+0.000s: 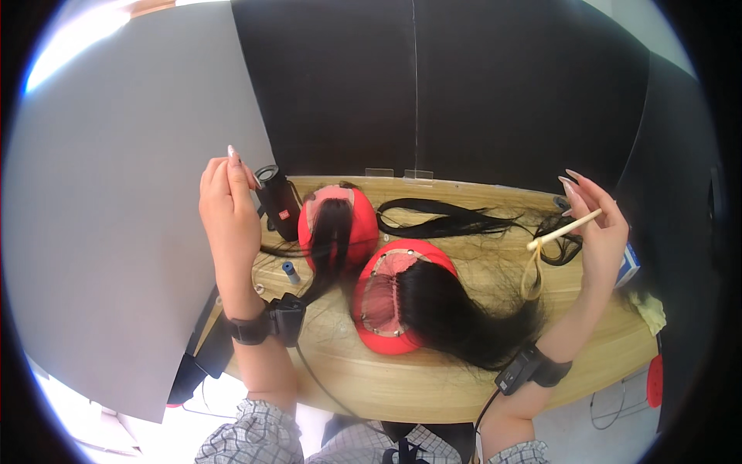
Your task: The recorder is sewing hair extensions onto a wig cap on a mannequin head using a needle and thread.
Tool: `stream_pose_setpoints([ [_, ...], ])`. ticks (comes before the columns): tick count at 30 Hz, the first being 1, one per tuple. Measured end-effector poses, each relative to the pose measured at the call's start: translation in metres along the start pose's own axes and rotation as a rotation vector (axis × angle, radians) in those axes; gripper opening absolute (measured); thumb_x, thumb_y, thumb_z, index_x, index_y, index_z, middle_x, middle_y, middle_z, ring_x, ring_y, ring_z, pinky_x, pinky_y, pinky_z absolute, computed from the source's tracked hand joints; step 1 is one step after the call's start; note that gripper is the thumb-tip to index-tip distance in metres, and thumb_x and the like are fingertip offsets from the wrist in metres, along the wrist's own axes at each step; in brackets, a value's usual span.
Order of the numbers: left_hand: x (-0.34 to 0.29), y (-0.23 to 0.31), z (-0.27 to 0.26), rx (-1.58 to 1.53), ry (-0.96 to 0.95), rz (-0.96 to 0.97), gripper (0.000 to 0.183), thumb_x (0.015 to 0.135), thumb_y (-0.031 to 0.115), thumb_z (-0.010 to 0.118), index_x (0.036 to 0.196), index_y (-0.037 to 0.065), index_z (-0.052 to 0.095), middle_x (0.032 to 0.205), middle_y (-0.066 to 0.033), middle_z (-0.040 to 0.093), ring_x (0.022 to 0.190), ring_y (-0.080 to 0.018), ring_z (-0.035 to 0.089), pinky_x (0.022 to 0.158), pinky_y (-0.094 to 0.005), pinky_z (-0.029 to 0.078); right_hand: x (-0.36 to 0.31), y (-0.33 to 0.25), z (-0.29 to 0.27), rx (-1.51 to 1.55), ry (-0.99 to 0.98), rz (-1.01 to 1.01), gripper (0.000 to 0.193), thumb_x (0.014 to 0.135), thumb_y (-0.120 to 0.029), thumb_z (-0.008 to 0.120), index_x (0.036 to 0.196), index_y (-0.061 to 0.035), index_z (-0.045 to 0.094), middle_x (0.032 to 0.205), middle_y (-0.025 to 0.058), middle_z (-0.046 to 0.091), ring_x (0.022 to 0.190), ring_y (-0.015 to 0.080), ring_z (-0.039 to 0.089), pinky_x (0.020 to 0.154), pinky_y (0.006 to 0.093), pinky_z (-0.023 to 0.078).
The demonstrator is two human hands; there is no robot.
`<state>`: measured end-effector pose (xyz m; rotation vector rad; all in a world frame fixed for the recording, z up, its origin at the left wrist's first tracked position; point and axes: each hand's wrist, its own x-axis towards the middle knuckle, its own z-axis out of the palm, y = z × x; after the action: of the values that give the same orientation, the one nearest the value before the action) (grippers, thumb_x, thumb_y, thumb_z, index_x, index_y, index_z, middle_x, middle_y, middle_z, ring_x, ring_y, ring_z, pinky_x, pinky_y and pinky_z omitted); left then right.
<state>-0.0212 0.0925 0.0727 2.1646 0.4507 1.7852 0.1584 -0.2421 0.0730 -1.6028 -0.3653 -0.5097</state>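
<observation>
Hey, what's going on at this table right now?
A person sits at a wooden table with two red wig-making head forms. The nearer head form has black hair spread across its right side; the farther head form carries a narrower strip of hair. The right hand is raised, holding a thin wooden-handled tool. The left hand is raised and loosely curled beside a black cylinder. A loose bundle of black hair lies behind.
</observation>
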Motion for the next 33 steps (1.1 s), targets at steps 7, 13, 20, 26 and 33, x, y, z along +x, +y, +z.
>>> stream_pose_setpoints([
  [7, -0.031, 0.009, 0.043, -0.143, -0.729, -0.327, 0.032, 0.098, 0.019, 0.043, 0.078, -0.003, 0.055, 0.07, -0.0176, 0.055, 0.063, -0.0326, 0.054, 0.062, -0.0406, 0.044, -0.036, -0.039, 0.03, 0.196, -0.282, -0.247, 0.021, 0.082, -0.01, 0.073, 0.102, -0.004, 0.071, 0.092, 0.0082, 0.071, 0.084, 0.0129, 0.065, 0.07, 0.0248, 0.051],
  [13, -0.083, 0.014, 0.042, -0.313, -0.806, -0.128, 0.028, 0.097, 0.015, 0.045, 0.08, -0.005, 0.054, 0.078, -0.0197, 0.053, 0.075, -0.0377, 0.053, 0.07, -0.0436, 0.042, -0.08, -0.022, 0.085, -0.19, -0.799, -1.037, 0.056, 0.074, -0.04, 0.075, 0.114, -0.0022, 0.063, 0.111, 0.0142, 0.065, 0.108, 0.0272, 0.06, 0.1, 0.0459, 0.042],
  [20, -0.103, 0.027, 0.031, -0.528, -0.71, 0.031, 0.031, 0.101, 0.013, 0.04, 0.075, 0.0, 0.05, 0.073, -0.0082, 0.047, 0.069, -0.022, 0.046, 0.07, -0.0322, 0.04, -0.097, 0.046, 0.053, -0.347, -0.933, -1.163, 0.042, 0.077, -0.028, 0.07, 0.114, -0.0086, 0.065, 0.124, 0.0126, 0.06, 0.116, 0.027, 0.056, 0.104, 0.0495, 0.039],
  [26, -0.117, 0.03, 0.043, -0.72, -0.812, 0.152, 0.022, 0.097, 0.007, 0.042, 0.079, 0.0, 0.053, 0.08, -0.0102, 0.05, 0.078, -0.0263, 0.049, 0.075, -0.0346, 0.042, -0.086, 0.091, 0.018, -0.259, -0.833, -0.936, 0.033, 0.066, -0.001, 0.069, 0.098, -0.0079, 0.069, 0.107, 0.0091, 0.067, 0.096, 0.0259, 0.065, 0.083, 0.0372, 0.054],
  [33, -0.133, 0.012, 0.041, -0.778, -0.841, 0.129, 0.023, 0.097, 0.007, 0.042, 0.079, -0.002, 0.054, 0.084, -0.0119, 0.052, 0.081, -0.0272, 0.05, 0.076, -0.0345, 0.043, -0.071, 0.121, 0.005, -0.162, -0.898, -0.373, 0.025, 0.07, 0.004, 0.073, 0.092, -0.0051, 0.073, 0.09, 0.0114, 0.07, 0.086, 0.0255, 0.066, 0.077, 0.0335, 0.053],
])
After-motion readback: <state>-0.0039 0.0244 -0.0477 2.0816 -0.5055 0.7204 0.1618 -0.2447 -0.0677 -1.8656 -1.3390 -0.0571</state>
